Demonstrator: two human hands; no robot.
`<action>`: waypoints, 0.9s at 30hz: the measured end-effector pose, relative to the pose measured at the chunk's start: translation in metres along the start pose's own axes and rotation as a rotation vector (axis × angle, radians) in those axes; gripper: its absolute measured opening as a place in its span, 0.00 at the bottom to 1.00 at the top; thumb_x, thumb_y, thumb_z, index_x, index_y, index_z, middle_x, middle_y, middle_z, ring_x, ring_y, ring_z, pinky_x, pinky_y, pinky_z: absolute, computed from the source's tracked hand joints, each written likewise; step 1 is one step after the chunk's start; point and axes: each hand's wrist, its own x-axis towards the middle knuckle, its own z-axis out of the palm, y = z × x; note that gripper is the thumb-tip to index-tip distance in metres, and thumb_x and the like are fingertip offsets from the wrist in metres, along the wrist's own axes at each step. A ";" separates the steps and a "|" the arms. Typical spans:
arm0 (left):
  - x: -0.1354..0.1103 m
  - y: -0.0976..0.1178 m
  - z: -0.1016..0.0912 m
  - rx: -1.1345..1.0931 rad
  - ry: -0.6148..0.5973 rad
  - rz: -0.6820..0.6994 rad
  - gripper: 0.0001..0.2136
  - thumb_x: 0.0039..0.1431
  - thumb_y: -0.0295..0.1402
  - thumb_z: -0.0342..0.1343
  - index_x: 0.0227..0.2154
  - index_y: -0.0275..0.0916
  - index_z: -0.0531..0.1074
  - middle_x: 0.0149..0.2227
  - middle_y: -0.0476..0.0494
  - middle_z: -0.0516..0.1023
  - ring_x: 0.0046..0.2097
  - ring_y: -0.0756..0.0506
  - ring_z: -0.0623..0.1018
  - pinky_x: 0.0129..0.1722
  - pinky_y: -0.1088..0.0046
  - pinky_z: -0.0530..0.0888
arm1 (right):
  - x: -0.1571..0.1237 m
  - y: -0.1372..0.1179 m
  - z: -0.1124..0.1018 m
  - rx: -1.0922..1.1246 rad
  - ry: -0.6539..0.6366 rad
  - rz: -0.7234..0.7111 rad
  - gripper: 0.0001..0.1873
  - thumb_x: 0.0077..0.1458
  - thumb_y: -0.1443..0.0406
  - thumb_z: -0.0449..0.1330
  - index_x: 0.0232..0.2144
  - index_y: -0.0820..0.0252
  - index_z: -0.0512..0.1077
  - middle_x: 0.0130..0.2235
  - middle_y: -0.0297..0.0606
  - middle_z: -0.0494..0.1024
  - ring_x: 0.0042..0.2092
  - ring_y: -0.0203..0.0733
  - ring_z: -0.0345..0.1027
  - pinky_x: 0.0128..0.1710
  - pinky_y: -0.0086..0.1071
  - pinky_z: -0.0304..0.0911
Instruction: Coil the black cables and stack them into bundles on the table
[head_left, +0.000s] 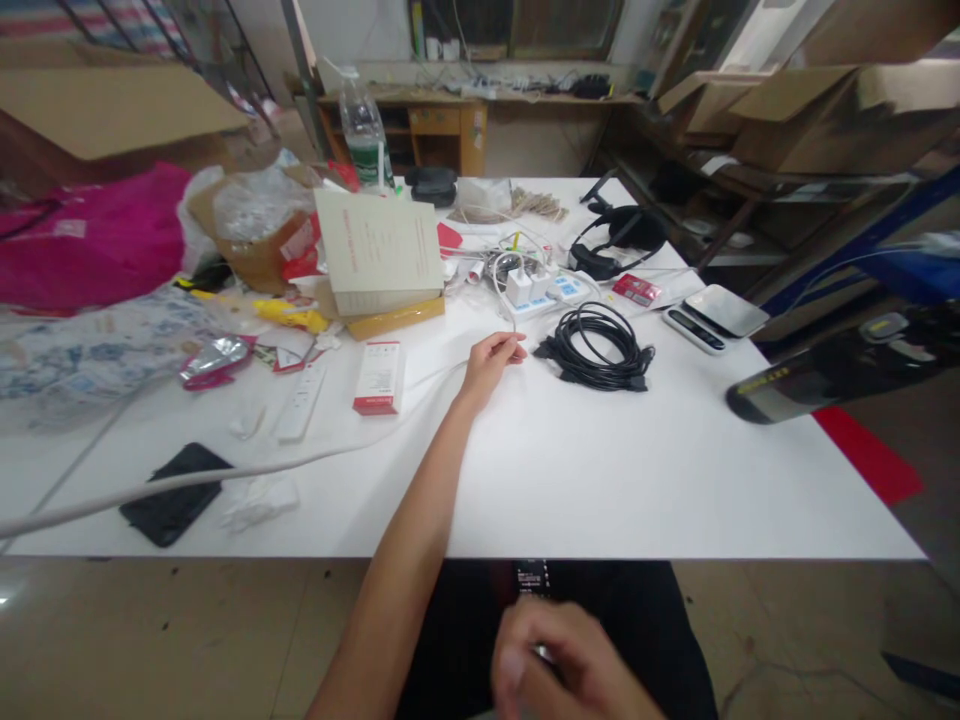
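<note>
My left hand (491, 365) rests on the white table (570, 470), its fingers curled together. A white cable (330, 452) runs from the left edge to this hand, and a white cord also meets its fingertips from the power strip; whether the fingers grip either is hidden. Just right of it lies a coiled black cable (600, 350). Close to the camera, below the table edge, my right hand (559, 655) is blurred and closed like a fist. A small shiny spot shows between its fingers, too unclear to name. Behind it, a lit phone screen (531, 577) shows over the lap.
A red-and-white box (377, 378), a white bar-shaped thing (301, 400) and a black pouch (176, 490) lie left. Behind are a cream box (379, 240), the power strip (555, 290) and a headset (615, 240). A small scale (709, 320) and black bottle (780, 385) stand right.
</note>
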 end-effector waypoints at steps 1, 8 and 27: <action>-0.001 0.001 0.000 0.017 -0.004 0.006 0.14 0.63 0.42 0.65 0.43 0.35 0.82 0.33 0.45 0.81 0.38 0.49 0.80 0.44 0.71 0.78 | 0.013 0.009 -0.019 0.006 0.046 0.015 0.18 0.74 0.54 0.55 0.36 0.57 0.75 0.35 0.34 0.79 0.35 0.34 0.74 0.37 0.29 0.73; -0.002 -0.001 0.005 0.120 -0.035 0.034 0.31 0.65 0.43 0.65 0.67 0.36 0.69 0.42 0.41 0.85 0.42 0.46 0.84 0.45 0.68 0.81 | 0.118 0.092 -0.186 -0.766 0.515 -0.219 0.34 0.65 0.45 0.64 0.65 0.56 0.68 0.63 0.51 0.75 0.64 0.58 0.69 0.65 0.53 0.63; -0.008 0.001 0.014 0.415 -0.058 0.102 0.33 0.68 0.39 0.62 0.71 0.38 0.57 0.42 0.44 0.84 0.36 0.50 0.82 0.41 0.71 0.80 | 0.195 0.169 -0.218 -1.083 0.361 -0.327 0.27 0.69 0.42 0.58 0.38 0.61 0.72 0.39 0.43 0.79 0.45 0.50 0.69 0.53 0.43 0.56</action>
